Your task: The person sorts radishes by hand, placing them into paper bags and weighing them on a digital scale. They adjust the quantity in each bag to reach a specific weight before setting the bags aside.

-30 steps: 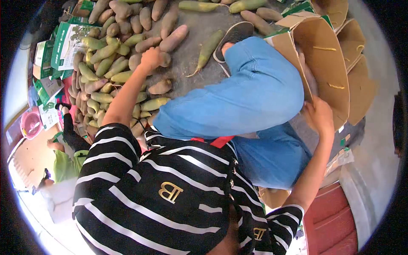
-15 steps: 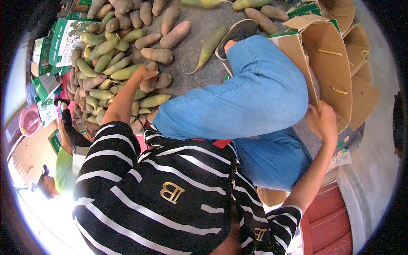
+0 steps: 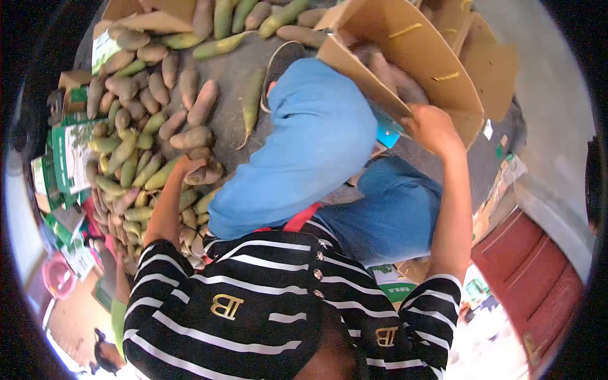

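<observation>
A brown root [image 3: 204, 174] in the heap [image 3: 136, 136] on the ground is gripped by the left hand [image 3: 188, 166]; the carton [image 3: 405, 63] edge is clasped by the right hand [image 3: 432, 128].

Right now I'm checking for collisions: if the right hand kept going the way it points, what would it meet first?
Probably the cardboard box: the right hand already rests at its lower edge, pointing inward toward the roots lying inside, though depth is unclear.
</observation>
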A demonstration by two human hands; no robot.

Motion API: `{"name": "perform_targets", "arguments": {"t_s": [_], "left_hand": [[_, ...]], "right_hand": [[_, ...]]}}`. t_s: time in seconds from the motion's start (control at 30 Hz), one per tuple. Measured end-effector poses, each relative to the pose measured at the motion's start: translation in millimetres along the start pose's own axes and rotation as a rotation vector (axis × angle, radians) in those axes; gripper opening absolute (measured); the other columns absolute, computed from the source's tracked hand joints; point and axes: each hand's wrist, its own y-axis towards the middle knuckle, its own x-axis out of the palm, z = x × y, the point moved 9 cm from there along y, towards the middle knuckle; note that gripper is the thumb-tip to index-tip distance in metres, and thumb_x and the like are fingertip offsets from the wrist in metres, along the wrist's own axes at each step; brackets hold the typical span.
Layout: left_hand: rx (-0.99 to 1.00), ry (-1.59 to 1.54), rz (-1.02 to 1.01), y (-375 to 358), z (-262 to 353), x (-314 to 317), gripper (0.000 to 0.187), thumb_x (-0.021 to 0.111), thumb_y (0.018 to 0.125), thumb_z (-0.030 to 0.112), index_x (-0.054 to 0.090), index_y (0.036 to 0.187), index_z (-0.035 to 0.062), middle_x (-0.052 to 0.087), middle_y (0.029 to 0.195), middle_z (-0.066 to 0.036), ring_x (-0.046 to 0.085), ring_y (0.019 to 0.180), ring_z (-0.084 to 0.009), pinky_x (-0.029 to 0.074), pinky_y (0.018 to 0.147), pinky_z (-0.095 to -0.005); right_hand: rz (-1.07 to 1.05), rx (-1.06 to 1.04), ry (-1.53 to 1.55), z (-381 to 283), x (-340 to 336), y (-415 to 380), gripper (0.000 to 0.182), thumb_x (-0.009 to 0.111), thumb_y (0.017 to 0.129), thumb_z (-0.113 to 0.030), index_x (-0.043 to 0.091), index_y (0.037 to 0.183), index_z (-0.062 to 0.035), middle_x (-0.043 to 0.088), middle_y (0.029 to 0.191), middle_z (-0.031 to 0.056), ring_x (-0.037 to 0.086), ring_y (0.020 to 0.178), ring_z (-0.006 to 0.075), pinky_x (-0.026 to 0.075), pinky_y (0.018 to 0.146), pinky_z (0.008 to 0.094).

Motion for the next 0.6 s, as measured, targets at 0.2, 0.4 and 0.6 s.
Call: {"name": "perform_targets", "arguments": {"t_s": [0.2, 0.4, 0.6], "left_hand": [[0.326, -0.187, 0.167, -91, 148, -77, 0.076, 0.07, 0.065, 0.044, 0.052, 0.121, -0.0037, 0.06, 0.111, -0.017, 0.057, 0.103, -0.0248, 0.044, 0.09, -0.0329], [0.972, -0.266, 0.556, -261, 347, -158, 0.07, 0.072, 0.07, 0.034, 0.046, 0.125, -0.0002, 0.058, 0.112, -0.014, 0.056, 0.102, -0.0218, 0.043, 0.09, -0.0338], [1.474, 0.163, 0.838, -371, 501, -142, 0.07, 0.072, 0.07, 0.031, 0.044, 0.128, 0.0023, 0.052, 0.123, -0.017, 0.051, 0.114, -0.0281, 0.038, 0.097, -0.0361]], "right_hand": [[0.011, -0.016, 0.021, 6, 9, 1, 0.022, 0.058, 0.082, -0.023, 0.06, 0.088, -0.0019, 0.061, 0.084, 0.0215, 0.058, 0.086, 0.0382, 0.045, 0.074, 0.0467], [0.053, -0.038, 0.019, 3, 7, -2, 0.02, 0.058, 0.082, -0.022, 0.062, 0.088, -0.0029, 0.062, 0.084, 0.0204, 0.059, 0.085, 0.0375, 0.046, 0.075, 0.0464], [0.022, -0.016, 0.006, 3, 6, 1, 0.021, 0.059, 0.081, -0.022, 0.063, 0.089, -0.0035, 0.062, 0.085, 0.0202, 0.059, 0.086, 0.0375, 0.046, 0.075, 0.0466]]}}
